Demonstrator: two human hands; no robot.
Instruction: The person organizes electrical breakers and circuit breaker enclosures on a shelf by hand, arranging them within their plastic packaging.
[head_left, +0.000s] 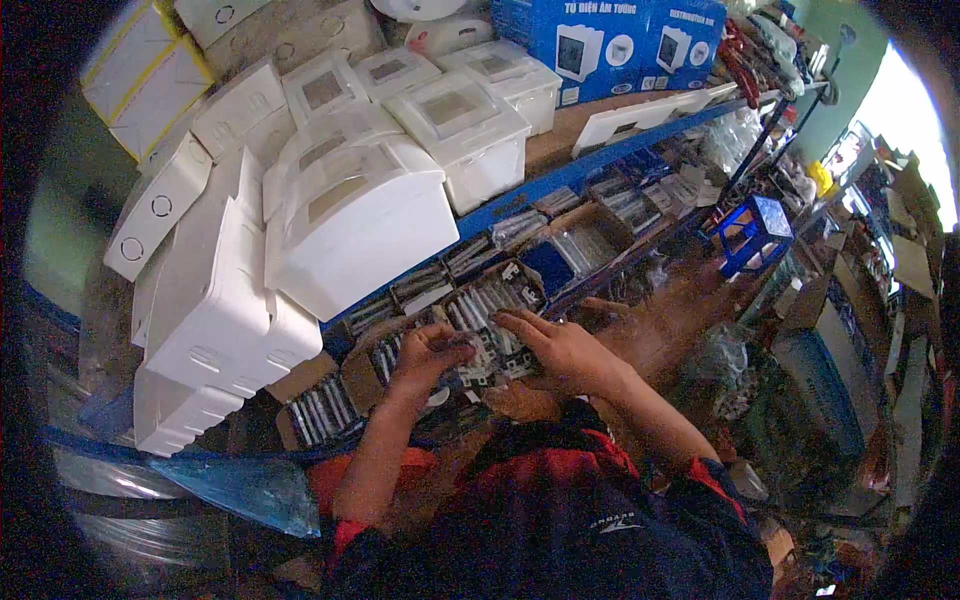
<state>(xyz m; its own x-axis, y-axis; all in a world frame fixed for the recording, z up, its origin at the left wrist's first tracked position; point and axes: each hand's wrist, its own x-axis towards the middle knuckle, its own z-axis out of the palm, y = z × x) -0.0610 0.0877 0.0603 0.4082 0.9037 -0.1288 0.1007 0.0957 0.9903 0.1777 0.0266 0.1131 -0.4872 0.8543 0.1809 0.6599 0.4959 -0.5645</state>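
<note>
My left hand is raised at the near side of an open cardboard box, its thumb and fingers curled together. What lies between them, if anything, I cannot make out. My right hand reaches over the same box from the right, fingers stretched out and apart, the fingertips close to the contents. Between the hands are small white and metallic pieces with cut-outs, partly hidden by the fingers. Behind them, a row of slim white packed pieces fills the box.
White plastic enclosures with windowed lids crowd the blue-edged shelf above. Blue printed cartons stand at its back. Another box of slim packs sits at left. A blue stool stands at right, near piled cardboard.
</note>
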